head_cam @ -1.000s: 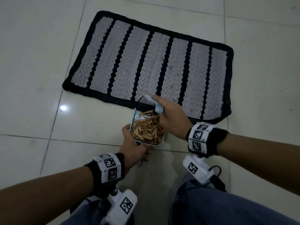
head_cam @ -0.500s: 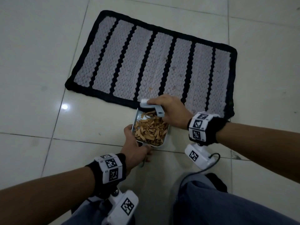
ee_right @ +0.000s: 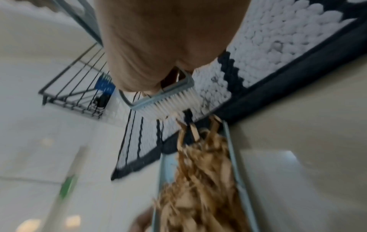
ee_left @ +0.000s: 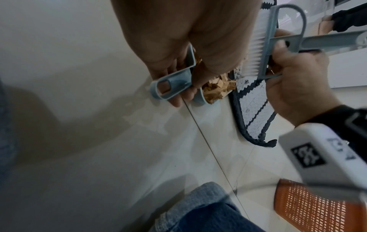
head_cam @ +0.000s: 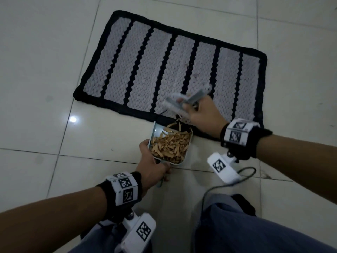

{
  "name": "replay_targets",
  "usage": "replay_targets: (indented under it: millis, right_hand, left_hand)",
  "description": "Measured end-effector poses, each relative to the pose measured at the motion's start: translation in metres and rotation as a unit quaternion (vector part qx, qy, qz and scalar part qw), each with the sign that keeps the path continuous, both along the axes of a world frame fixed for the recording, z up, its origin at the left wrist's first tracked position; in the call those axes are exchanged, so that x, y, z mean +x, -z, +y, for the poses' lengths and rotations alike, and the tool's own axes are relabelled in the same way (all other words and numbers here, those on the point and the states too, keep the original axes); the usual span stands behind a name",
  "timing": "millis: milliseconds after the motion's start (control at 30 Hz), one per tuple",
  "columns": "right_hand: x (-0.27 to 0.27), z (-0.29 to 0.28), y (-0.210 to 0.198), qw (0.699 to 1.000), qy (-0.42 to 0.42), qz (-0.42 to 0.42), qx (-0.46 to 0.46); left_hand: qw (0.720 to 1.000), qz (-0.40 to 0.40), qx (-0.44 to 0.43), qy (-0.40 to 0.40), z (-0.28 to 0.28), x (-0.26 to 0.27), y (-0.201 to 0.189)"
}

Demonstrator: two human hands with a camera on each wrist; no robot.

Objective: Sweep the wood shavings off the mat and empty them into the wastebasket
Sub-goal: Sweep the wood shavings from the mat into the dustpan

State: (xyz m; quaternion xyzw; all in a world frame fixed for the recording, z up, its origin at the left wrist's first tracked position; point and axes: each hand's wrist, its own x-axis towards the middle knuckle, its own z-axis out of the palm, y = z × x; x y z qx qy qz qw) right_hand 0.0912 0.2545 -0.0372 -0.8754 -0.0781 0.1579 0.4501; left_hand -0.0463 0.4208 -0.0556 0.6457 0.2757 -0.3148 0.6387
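Note:
A grey mat (head_cam: 164, 70) with black stripes and a black border lies on the tiled floor. Against its near edge sits a pale blue dustpan (head_cam: 155, 132) heaped with wood shavings (head_cam: 171, 145). My left hand (head_cam: 151, 161) grips the dustpan handle (ee_left: 168, 87). My right hand (head_cam: 197, 114) holds a small blue brush (head_cam: 182, 103) with white bristles (ee_right: 168, 106), raised just above the mat's near edge, beyond the pan's mouth. The orange mesh wastebasket (ee_left: 309, 208) shows only in the left wrist view, behind my right wrist.
Pale floor tiles (head_cam: 54, 70) surround the mat. A black wire rack (ee_right: 75, 87) stands on the floor beyond the mat's left end. My knees in blue jeans (head_cam: 246, 230) are at the bottom of the head view.
My right hand has lifted the brush from the dustpan's mouth and carried it up and to the right over the mat's edge. The dustpan and left hand have stayed put.

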Motion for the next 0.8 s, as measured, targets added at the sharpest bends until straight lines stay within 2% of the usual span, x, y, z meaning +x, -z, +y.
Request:
replay_targets:
  millis: [67,267,367,533,700,800]
  right_hand:
    - [0.022,0.0,-0.005,0.999,0.034,0.032,0.01]
    - [0.059,0.001,0.0,0.998,0.042,0.042,-0.019]
    - [0.063,0.003,0.004,0.999,0.015,0.028,-0.041]
    - [0.047,0.015,0.002,0.984,-0.112,-0.025,-0.133]
    - [0.017,0.01,0.009,0.973,-0.158,-0.09,-0.139]
    - [0.005,0.003,0.012,0.974,-0.165,-0.099,-0.12]
  left_hand:
    - [1.0,0.001,-0.001,-0.002,0.0,0.0,0.001]
    - [1.0,-0.011,0.005,-0.001,0.001,0.0,0.0]
    - [1.0,-0.004,-0.01,-0.005,0.001,-0.001,0.001]
    - [1.0,0.002,-0.008,0.003,0.002,0.0,-0.002]
    - [1.0,0.001,-0.001,0.006,0.002,0.0,-0.002]
    - [1.0,0.001,-0.003,0.004,0.002,0.0,-0.001]
